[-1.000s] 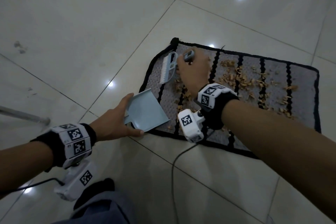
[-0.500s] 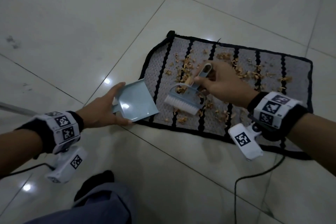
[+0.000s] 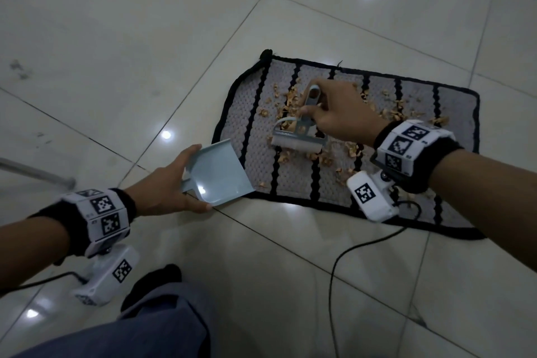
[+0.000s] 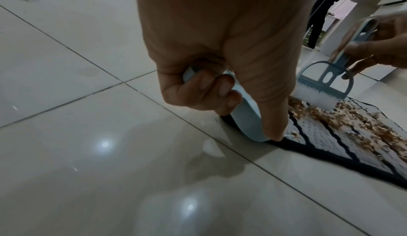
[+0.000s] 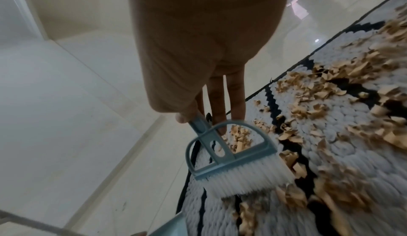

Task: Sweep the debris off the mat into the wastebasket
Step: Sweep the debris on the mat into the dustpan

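A grey mat (image 3: 250, 131) with black stripes lies on the tiled floor, strewn with tan debris shavings (image 3: 290, 102). My right hand (image 3: 340, 113) grips the handle of a small blue brush (image 3: 299, 142), whose white bristles press on the mat's left half among the shavings. At the mat's near left corner my left hand (image 3: 162, 192) holds a pale blue dustpan (image 3: 220, 177) by its handle, lip resting on the mat's edge. The left wrist view shows my left hand (image 4: 209, 86) curled round the dustpan (image 4: 246, 117). The right wrist view shows the brush (image 5: 237, 166) over the debris (image 5: 330, 100).
A black cable (image 3: 343, 259) runs over the floor tiles near the mat's front edge. My knee in jeans (image 3: 139, 328) is at the bottom. A metal leg (image 3: 35, 171) lies at the far left. Bare glossy tiles surround the mat.
My right hand carried the brush from the mat's far left corner to its middle and set the bristles down among the shavings. The left hand kept the dustpan at the mat's corner.
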A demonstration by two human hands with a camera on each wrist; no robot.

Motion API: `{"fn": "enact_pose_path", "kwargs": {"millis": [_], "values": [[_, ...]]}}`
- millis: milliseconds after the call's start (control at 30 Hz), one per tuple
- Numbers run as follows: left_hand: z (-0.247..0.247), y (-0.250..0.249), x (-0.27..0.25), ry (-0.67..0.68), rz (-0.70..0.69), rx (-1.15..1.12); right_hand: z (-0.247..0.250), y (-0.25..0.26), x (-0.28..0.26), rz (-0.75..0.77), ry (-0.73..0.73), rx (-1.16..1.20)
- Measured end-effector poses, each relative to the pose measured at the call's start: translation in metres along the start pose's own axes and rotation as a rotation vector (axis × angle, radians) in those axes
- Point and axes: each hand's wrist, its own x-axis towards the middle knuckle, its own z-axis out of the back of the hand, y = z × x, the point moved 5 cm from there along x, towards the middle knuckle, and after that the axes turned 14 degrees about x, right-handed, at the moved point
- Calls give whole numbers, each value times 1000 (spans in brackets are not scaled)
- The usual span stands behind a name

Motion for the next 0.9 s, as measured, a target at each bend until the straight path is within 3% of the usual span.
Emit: {"fn": "enact_pose_path", "kwargs": {"millis": [67,233,500,767,900], "values": [[-1,2,-2,-7,-3,2,-1,6,-6,15,22,25],[-2,4,-4,2,-9,-1,-44,9,-31,-4,263,5],[-9,-5,-5,18,-13,-53,-4,-3,-2,-34,17,-21],[-13,-3,-5,27,-8,-37,-44,1,-25,-51,230,70],[-13,-4,-4,22,-6,-37,-38,-6,-14,-56,116,24]]}}
